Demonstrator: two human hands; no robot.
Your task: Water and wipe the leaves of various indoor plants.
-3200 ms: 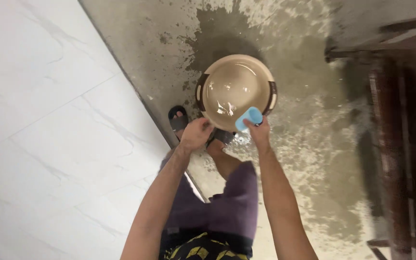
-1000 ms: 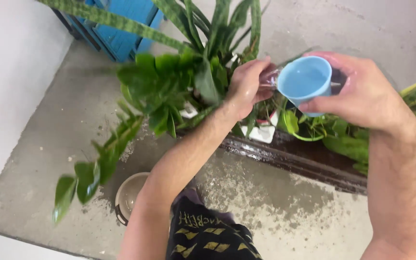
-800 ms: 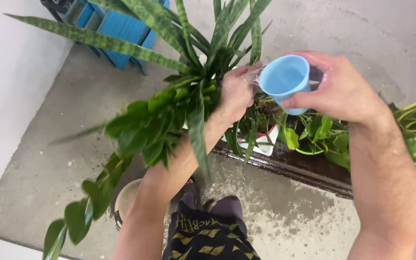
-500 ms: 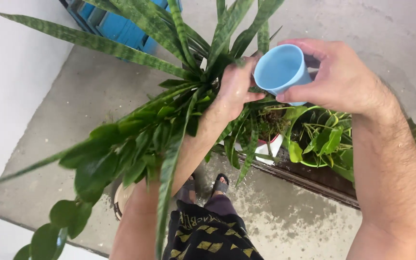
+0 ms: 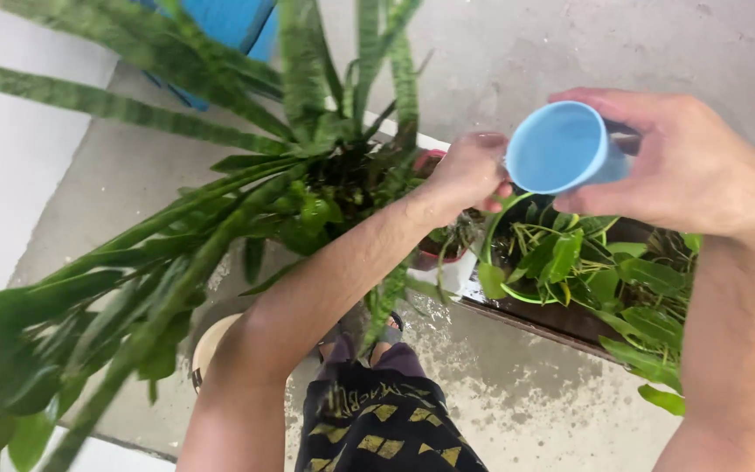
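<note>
right hand [image 5: 692, 166] still grips the blue cup [image 5: 561, 147], now shifted right; left hand [image 5: 469, 170] has curled shut beside it.

Soft, even daylight, faint shadows (motion blur on the near leaves [image 5: 89, 332]).

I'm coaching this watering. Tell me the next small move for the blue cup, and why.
Probably tip the blue cup a little further over the green-rimmed pot. The right hand holds it tilted above those leaves, while the left hand rests by its rim near the snake plant.
</note>
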